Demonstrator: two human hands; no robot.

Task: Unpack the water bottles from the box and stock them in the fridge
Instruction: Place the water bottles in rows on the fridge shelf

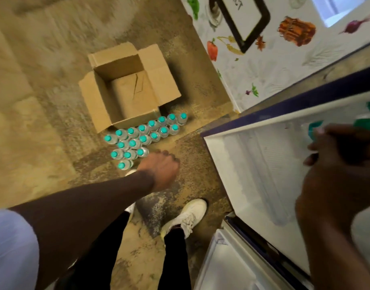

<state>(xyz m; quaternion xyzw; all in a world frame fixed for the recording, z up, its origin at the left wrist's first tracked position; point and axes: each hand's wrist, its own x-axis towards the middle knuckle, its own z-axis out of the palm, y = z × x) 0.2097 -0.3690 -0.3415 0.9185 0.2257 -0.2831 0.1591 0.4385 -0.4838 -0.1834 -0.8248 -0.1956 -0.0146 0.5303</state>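
Observation:
An open cardboard box stands empty on the floor. In front of it, several water bottles with teal caps stand upright in a cluster. My left hand hangs just right of the nearest bottles, fingers loosely curled, holding nothing. The fridge door stands open on the right. My right hand reaches into its upper shelf and grips a teal-capped bottle, which is blurred. More teal caps show in that shelf behind my hand.
My white shoes stand on the mottled brown floor between the bottles and the fridge. A wall with vegetable prints rises behind the door. The fridge body's lower edge shows at bottom right.

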